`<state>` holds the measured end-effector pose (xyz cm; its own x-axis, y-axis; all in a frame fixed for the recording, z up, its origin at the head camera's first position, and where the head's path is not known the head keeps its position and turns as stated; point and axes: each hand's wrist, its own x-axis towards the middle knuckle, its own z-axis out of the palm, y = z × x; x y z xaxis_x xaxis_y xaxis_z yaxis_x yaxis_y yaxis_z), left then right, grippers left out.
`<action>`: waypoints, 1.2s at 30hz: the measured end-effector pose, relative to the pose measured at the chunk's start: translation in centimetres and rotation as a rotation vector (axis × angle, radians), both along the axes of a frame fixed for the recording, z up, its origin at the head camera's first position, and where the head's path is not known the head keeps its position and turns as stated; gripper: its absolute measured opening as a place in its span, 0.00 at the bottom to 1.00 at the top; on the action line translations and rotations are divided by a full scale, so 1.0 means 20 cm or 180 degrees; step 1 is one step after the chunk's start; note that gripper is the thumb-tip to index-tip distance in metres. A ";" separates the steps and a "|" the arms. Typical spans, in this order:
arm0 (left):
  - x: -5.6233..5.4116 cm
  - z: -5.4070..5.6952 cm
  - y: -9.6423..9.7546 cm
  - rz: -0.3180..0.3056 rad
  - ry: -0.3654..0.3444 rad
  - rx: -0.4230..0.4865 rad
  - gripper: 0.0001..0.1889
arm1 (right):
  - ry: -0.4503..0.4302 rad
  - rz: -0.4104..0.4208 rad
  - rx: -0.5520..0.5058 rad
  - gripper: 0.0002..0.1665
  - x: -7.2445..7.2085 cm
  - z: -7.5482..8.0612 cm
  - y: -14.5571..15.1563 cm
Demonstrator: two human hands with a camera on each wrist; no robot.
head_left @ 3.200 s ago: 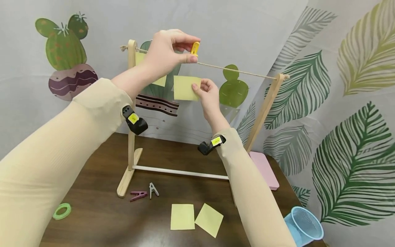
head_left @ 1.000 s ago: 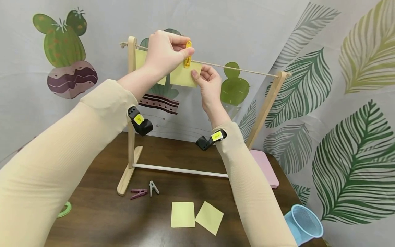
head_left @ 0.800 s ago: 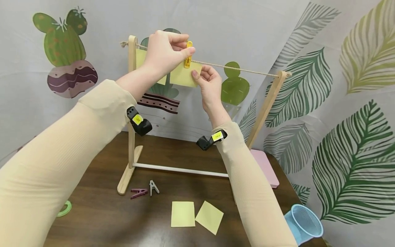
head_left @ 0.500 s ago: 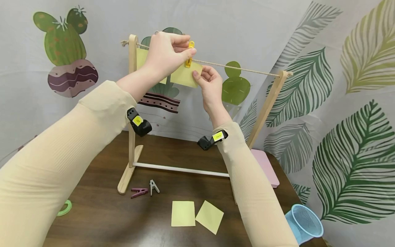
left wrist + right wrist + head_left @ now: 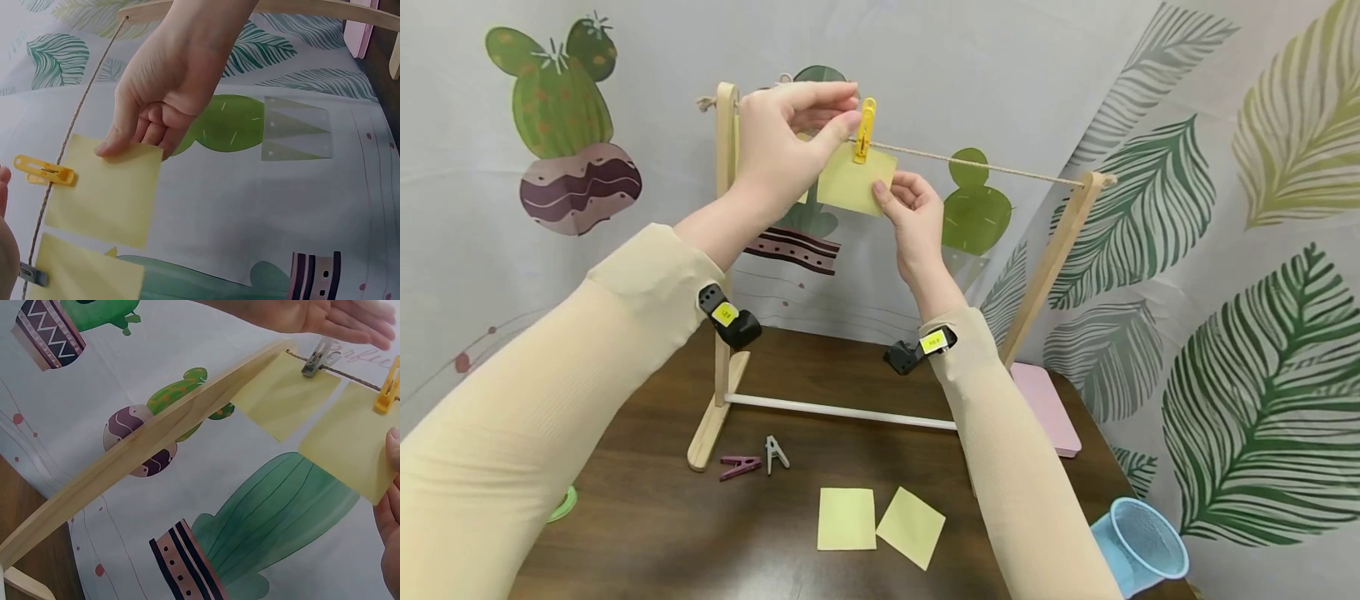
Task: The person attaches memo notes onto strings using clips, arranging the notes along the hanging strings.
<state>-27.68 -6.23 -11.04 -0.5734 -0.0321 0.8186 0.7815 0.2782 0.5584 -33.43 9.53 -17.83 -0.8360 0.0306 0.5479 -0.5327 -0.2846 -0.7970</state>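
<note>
A yellow clothespin [image 5: 866, 129] clamps a pale yellow paper note [image 5: 850, 185] to the rope [image 5: 985, 167] of a wooden stand. My left hand [image 5: 790, 142] is just left of the clothespin, fingers straight and nothing between them. My right hand [image 5: 919, 218] pinches the note's right edge between thumb and fingers. In the right wrist view, a second yellow note [image 5: 284, 394] hangs beside it from a grey clothespin [image 5: 314, 361]. In the head view my left hand mostly covers that second note.
On the table [image 5: 647, 533] lie a purple clothespin [image 5: 741, 467], a grey-white clothespin [image 5: 777, 454] and two yellow notes, one square-on [image 5: 847, 518], one turned [image 5: 912, 527]. A green ring [image 5: 565, 505], a pink box [image 5: 1047, 408] and a blue mesh cup [image 5: 1146, 542] stand around the edges.
The note was lifted to the rope and the yellow clothespin set over both. My left hand has since let go of the clothespin and moved left. My right hand still pinches the note.
</note>
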 end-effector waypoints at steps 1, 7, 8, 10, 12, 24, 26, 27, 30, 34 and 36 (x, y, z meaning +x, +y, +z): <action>0.00 -0.01 -0.01 -0.0007 0.0044 -0.0016 0.14 | 0.0007 -0.0001 0.0005 0.11 0.00 -0.01 0.00; 0.04 -0.11 -0.03 -0.0165 0.0242 -0.0119 0.13 | 0.0013 0.0042 -0.0008 0.13 0.03 -0.07 0.03; 0.04 -0.14 -0.04 -0.0199 0.0278 -0.0131 0.13 | 0.0007 0.0055 -0.0014 0.13 0.03 -0.08 0.04; 0.05 -0.18 -0.05 -0.0254 0.0324 -0.0156 0.13 | 0.0005 0.0066 -0.0009 0.14 0.04 -0.11 0.04; 0.04 -0.24 -0.07 -0.0272 0.0335 -0.0190 0.13 | 0.0001 0.0090 -0.0006 0.14 0.04 -0.14 0.05; 0.02 -0.56 -0.15 -0.0352 -0.0006 -0.0322 0.13 | -0.0099 0.0138 0.0133 0.16 0.09 -0.42 0.10; 0.03 -0.61 -0.15 -0.0380 -0.0105 -0.0275 0.13 | -0.0161 0.0156 0.0186 0.17 0.10 -0.48 0.11; 0.03 -0.64 -0.16 -0.0385 -0.0145 -0.0248 0.14 | -0.0194 0.0168 0.0194 0.18 0.10 -0.52 0.11; 0.03 -0.72 -0.17 -0.0428 -0.0249 -0.0114 0.14 | -0.0293 0.0168 0.0209 0.18 0.12 -0.60 0.13; 0.02 -0.86 -0.20 -0.0432 -0.0385 0.0073 0.14 | -0.0400 0.0123 0.0201 0.18 0.15 -0.71 0.15; 0.02 -0.94 -0.22 -0.0402 -0.0456 0.0134 0.14 | -0.0445 0.0108 0.0217 0.17 0.17 -0.77 0.16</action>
<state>-27.22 -10.57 -29.78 -0.6858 0.0150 0.7277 0.7203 0.1571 0.6756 -29.98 12.79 -33.19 -0.9042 -0.0322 0.4258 -0.4062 -0.2432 -0.8808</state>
